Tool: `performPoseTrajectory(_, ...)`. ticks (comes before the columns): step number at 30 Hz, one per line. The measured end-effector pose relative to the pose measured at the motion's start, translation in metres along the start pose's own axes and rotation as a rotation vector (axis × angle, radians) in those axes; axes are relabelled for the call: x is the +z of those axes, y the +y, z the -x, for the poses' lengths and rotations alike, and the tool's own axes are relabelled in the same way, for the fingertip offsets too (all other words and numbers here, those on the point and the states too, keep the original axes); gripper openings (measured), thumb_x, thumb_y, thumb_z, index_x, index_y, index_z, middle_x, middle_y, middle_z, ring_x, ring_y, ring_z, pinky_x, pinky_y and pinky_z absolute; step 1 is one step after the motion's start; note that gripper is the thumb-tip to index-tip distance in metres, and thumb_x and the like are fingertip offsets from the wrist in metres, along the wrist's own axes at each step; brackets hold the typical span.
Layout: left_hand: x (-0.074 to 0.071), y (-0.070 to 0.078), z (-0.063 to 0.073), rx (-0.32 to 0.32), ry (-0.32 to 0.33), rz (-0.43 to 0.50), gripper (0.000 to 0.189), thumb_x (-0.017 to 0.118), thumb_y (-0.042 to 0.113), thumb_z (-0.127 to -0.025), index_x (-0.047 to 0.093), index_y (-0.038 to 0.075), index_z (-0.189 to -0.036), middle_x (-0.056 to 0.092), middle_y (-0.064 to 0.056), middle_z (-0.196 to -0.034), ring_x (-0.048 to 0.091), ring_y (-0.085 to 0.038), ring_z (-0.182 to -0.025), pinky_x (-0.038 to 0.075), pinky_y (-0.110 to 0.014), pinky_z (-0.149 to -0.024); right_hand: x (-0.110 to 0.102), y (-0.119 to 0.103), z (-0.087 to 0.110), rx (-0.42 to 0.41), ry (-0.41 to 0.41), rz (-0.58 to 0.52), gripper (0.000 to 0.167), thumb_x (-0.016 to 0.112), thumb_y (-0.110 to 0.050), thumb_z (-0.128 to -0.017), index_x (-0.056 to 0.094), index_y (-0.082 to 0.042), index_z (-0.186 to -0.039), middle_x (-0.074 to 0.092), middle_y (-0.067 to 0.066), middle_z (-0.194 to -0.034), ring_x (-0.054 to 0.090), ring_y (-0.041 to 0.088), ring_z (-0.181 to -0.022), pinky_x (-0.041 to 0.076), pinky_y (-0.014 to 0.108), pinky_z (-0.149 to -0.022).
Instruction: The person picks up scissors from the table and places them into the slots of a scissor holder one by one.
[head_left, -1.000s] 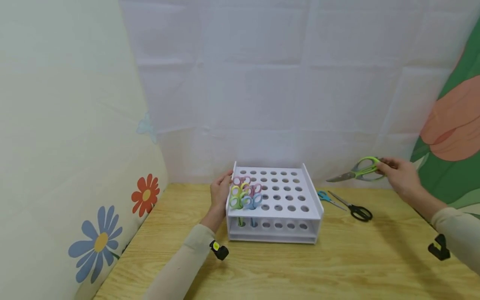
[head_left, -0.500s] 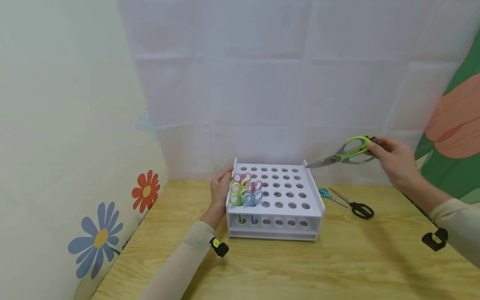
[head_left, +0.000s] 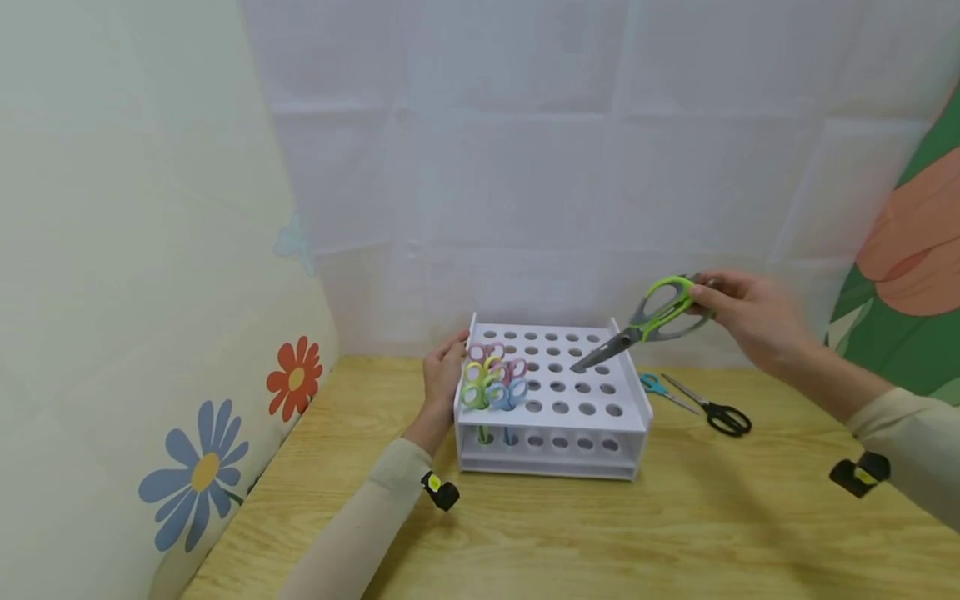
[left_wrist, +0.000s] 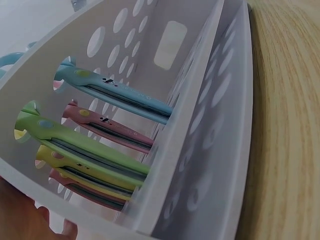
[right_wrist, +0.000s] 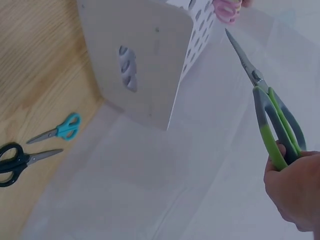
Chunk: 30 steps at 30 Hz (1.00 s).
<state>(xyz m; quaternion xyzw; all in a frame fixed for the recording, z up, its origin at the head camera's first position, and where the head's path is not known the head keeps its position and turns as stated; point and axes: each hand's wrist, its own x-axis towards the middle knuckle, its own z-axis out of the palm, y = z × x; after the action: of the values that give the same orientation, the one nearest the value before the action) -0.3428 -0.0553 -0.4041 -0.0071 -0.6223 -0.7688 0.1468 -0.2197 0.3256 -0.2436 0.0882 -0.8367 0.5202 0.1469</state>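
My right hand (head_left: 757, 321) pinches green-and-grey scissors (head_left: 660, 312) by their handles; their closed blades slant down to the left, over the right part of a white rack (head_left: 566, 418) with rows of holes. At the rack's left side, my left hand (head_left: 444, 371) grips the side panel; fingertips show low in the left wrist view. Several small scissors stand in the rack's left holes: light blue scissors (left_wrist: 115, 90), green scissors (left_wrist: 80, 145), yellow scissors (left_wrist: 75, 165) and pink scissors (left_wrist: 107, 127). Their blades pass down toward the lower shelf.
Right of the rack, small blue scissors (head_left: 656, 386) and larger black-handled scissors (head_left: 726, 419) lie on the wooden table (head_left: 540, 533). A white cloth (head_left: 525, 167) hangs behind the rack, and flower-patterned panels (head_left: 217, 250) stand at the sides.
My right hand has carried the green-and-grey scissors up and left from beside the rack to above it, and the blades tilt more steeply down. My left hand stays at the rack.
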Motion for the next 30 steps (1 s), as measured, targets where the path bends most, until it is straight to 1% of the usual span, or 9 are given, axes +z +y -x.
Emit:
performPoseTrajectory(4,0.001,0.000,0.002,-0.006,0.002,-0.001,0.039,0.056,0.015,-0.091,0.072,0.003,-0.125,0.065,-0.013,-0.133,0.056,-0.021,-0.123,0.043,-0.038,-0.102,0.011,-0.011,0.004,0.004,-0.073,0.114,0.047,0.057,-0.035,-0.105,0.059,0.004,-0.130,0.068,0.014,-0.116,0.064,0.019,-0.106,0.048,0.029,-0.098)
performPoseTrajectory(8,0.002,0.000,0.005,-0.021,-0.003,0.016,0.038,0.056,0.015,-0.091,0.073,0.004,-0.124,0.066,-0.010,-0.131,0.057,-0.020,-0.122,0.045,-0.037,-0.100,0.022,-0.020,0.008,-0.002,-0.132,0.140,0.044,0.056,-0.033,-0.106,0.059,0.004,-0.130,0.067,0.017,-0.118,0.062,0.024,-0.109,0.039,0.052,-0.108)
performPoseTrajectory(11,0.002,0.000,0.005,-0.025,-0.005,0.016,0.038,0.056,0.016,-0.092,0.072,0.004,-0.125,0.067,-0.008,-0.130,0.058,-0.020,-0.121,0.046,-0.036,-0.099,0.030,-0.026,0.009,-0.025,-0.148,0.157,0.042,0.057,-0.032,-0.106,0.059,0.002,-0.130,0.067,0.017,-0.116,0.061,0.028,-0.109,0.035,0.060,-0.107)
performPoseTrajectory(14,0.002,0.001,0.005,-0.022,-0.002,0.017,0.038,0.057,0.017,-0.093,0.072,0.004,-0.125,0.068,-0.008,-0.129,0.059,-0.021,-0.120,0.047,-0.036,-0.098,0.040,-0.032,0.009,-0.102,-0.155,0.230,0.039,0.058,-0.031,-0.106,0.062,-0.001,-0.129,0.069,0.014,-0.113,0.063,0.027,-0.105,0.042,0.055,-0.101)
performPoseTrajectory(17,0.001,0.002,0.004,-0.021,0.000,0.014,0.037,0.057,0.017,-0.093,0.072,0.005,-0.125,0.068,-0.007,-0.128,0.059,-0.020,-0.120,0.047,-0.036,-0.098,0.052,-0.037,0.007,-0.223,-0.161,0.339,0.031,0.059,-0.027,-0.105,0.065,-0.004,-0.125,0.070,0.008,-0.104,0.065,0.024,-0.094,0.052,0.043,-0.085)
performPoseTrajectory(21,-0.001,0.002,0.004,-0.022,0.002,0.009,0.038,0.057,0.017,-0.092,0.072,0.005,-0.125,0.068,-0.006,-0.129,0.057,-0.019,-0.122,0.045,-0.035,-0.101,0.070,-0.043,0.004,-0.377,-0.200,0.412,0.023,0.060,-0.017,-0.104,0.066,-0.003,-0.121,0.067,0.006,-0.097,0.060,0.023,-0.082,0.052,0.034,-0.068)
performPoseTrajectory(23,-0.002,0.002,0.004,-0.024,0.003,0.006,0.039,0.057,0.016,-0.092,0.072,0.004,-0.126,0.067,-0.007,-0.130,0.056,-0.019,-0.123,0.044,-0.036,-0.102,0.080,-0.046,0.002,-0.430,-0.227,0.415,0.021,0.061,-0.013,-0.103,0.067,-0.002,-0.120,0.067,0.007,-0.099,0.060,0.023,-0.081,0.052,0.033,-0.068)
performPoseTrajectory(25,-0.003,0.002,0.005,-0.028,0.006,0.008,0.040,0.057,0.016,-0.092,0.071,0.004,-0.127,0.067,-0.007,-0.131,0.057,-0.019,-0.122,0.045,-0.036,-0.101,0.089,-0.049,0.000,-0.478,-0.257,0.414,0.020,0.063,-0.010,-0.102,0.067,-0.001,-0.119,0.068,0.007,-0.104,0.061,0.021,-0.085,0.053,0.035,-0.071)
performPoseTrajectory(30,-0.003,0.002,0.007,-0.029,0.007,0.021,0.041,0.058,0.017,-0.092,0.070,0.002,-0.128,0.067,-0.007,-0.131,0.058,-0.019,-0.121,0.046,-0.035,-0.099,0.109,-0.049,-0.003,-0.542,-0.332,0.401,0.017,0.064,-0.003,-0.099,0.068,0.000,-0.115,0.069,0.008,-0.107,0.064,0.020,-0.094,0.054,0.039,-0.080)
